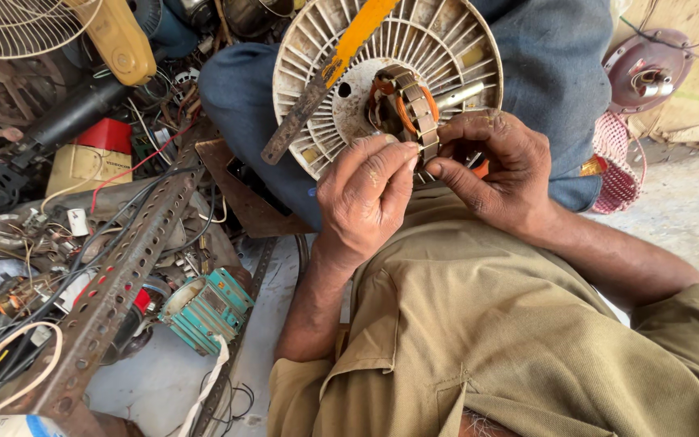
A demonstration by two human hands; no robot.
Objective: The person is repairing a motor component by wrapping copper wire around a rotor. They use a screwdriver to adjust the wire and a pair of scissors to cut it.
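- My left hand point(366, 194) and my right hand point(495, 166) sit close together, fingertips nearly meeting, both pinched on the lower edge of the stator winding point(406, 109).
- The stator winding, with copper coils and pale wrapping, sits at the centre of the round white ribbed fan housing point(438, 40), which rests on my lap near my knees.
- A flat bar with an orange end point(325, 81) lies slanted across the housing's left half.
- On the floor to my left, a long perforated metal angle strip point(119, 275) runs diagonally, with a small teal motor point(208, 307) just beside it.
- A red-topped box point(91, 158) lies among loose wires further off.
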